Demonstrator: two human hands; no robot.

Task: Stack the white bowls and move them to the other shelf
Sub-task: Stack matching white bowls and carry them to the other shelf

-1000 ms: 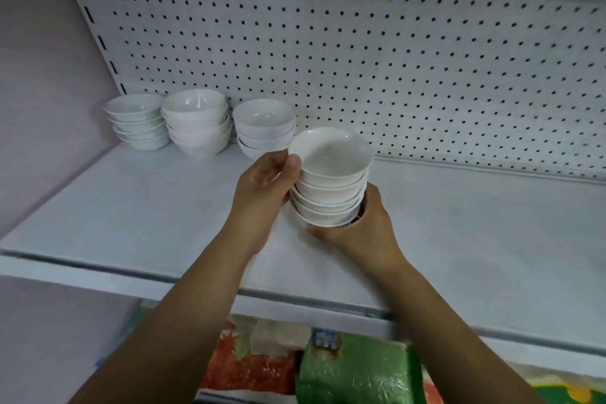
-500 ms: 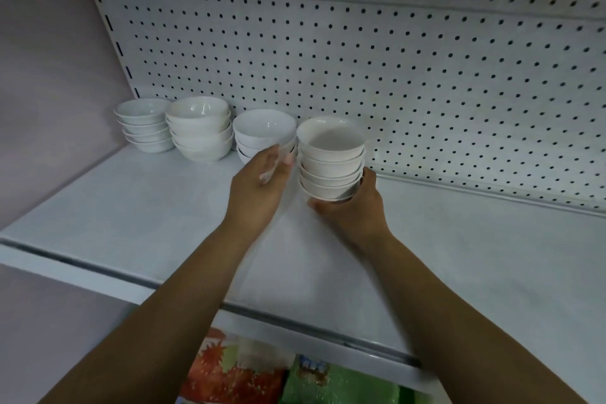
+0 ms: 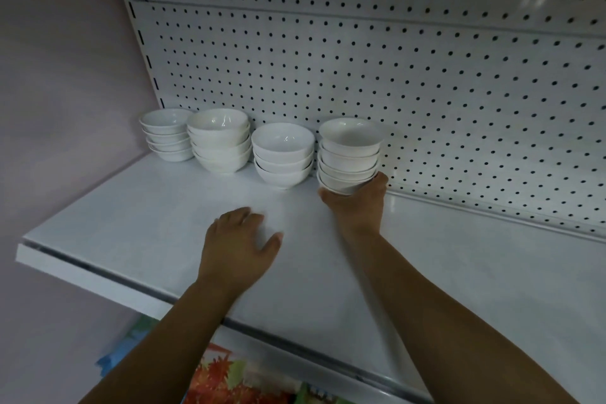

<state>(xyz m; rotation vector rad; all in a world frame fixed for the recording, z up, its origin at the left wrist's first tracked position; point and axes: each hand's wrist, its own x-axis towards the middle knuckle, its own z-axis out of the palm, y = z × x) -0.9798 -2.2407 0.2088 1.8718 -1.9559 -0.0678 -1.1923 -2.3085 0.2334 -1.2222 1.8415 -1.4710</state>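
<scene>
Head view: a white shelf (image 3: 157, 226) runs in front of a pegboard (image 3: 426, 92). Four stacks of white bowls line its back edge. The right stack (image 3: 349, 154), four or so bowls high, stands just beside the pegboard and near the middle-right stack (image 3: 282, 154), not touching it. Further left are the middle-left stack (image 3: 219, 141) and the left stack (image 3: 168, 134), close together near the corner.

The right hand (image 3: 355, 203) is clamped on the right stack, thumb and fingers curled round the bottom bowl. The hand hides the stack's foot, so I cannot tell whether it sits on the shelf or hangs just above it. The left hand (image 3: 237, 239) is apart, with loose fingers and nothing in it, low over bare shelf in front of the middle stacks. Whether it touches the surface is unclear.

The bowls look like glazed ceramic, so probably stiff, smooth, rather slippery and easy to chip. A nested stack is likely heavy for one hand, and the top bowls could tilt or slide if it leans. The best hold seems to be low, cupping the bottom bowl as the right hand does. A second hand on the upper rims would steady it.

Colourful packets (image 3: 226, 377) show below the shelf.
</scene>
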